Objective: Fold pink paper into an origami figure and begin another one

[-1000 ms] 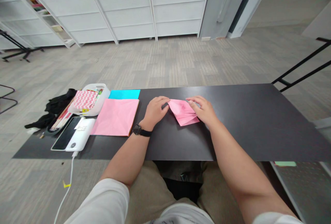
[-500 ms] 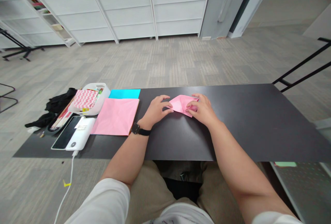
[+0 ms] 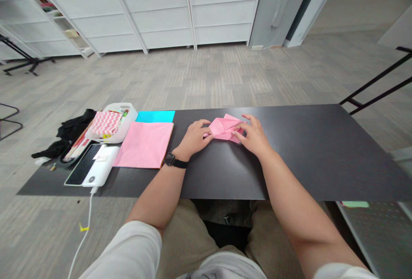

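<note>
A piece of pink folded paper (image 3: pixel 222 128) is held between my two hands just above or on the dark table, its creased flaps partly raised. My left hand (image 3: pixel 195 138) pinches its left corner between thumb and fingers. At the right end, the thumb and index finger of my right hand (image 3: pixel 255 135) grip the edge, with the other fingers lifted. The fingers cover both ends of the paper. To the left of my left hand lies a stack of pink paper sheets (image 3: pixel 144 145).
On the dark table (image 3: pixel 315 154), a white basket (image 3: pixel 130 118) stands at the left with a zigzag-patterned packet. A phone (image 3: pixel 84 165) and a white power bank (image 3: pixel 100 166) with a cable lie nearer. A blue sheet (image 3: pixel 156 116) shows behind the pink stack.
The folded paper has changed shape: a flap now rises at its top, and more folds face me. My right fingers have opened slightly around its right end.
</note>
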Demonstrator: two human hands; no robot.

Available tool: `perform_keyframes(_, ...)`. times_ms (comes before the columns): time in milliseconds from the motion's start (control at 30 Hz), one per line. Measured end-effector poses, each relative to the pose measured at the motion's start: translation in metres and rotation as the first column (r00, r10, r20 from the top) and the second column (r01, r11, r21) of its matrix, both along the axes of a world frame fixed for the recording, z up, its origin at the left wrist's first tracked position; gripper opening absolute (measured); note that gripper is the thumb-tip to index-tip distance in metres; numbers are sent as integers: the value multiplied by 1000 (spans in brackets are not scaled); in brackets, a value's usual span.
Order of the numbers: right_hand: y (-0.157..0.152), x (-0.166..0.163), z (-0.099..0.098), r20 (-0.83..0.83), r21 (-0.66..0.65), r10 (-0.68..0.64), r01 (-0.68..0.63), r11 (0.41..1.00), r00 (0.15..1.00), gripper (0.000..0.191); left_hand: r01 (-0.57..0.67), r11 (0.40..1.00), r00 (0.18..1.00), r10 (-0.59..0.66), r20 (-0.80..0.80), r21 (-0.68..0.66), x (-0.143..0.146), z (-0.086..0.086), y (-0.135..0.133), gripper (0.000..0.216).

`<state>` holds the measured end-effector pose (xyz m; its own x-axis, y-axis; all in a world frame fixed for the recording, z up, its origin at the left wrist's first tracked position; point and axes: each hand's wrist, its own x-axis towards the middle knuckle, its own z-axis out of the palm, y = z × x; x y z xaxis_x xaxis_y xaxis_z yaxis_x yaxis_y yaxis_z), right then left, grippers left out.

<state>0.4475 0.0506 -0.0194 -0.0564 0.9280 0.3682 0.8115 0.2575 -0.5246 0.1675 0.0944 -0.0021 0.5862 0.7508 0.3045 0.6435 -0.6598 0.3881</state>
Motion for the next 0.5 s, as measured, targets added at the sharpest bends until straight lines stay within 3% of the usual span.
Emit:
perform_keyframes(267, 4, 0, -6, -71, -77, -87, 81, 994, 994, 13, -22, 1000, 1000, 22, 7, 2, 2, 5, -3, 15)
perform_keyframes(500, 4, -11, -8, -20, -192, -155, 148, 970, 988, 14, -118, 990, 993, 115, 41, 80, 9, 0, -8, 15)
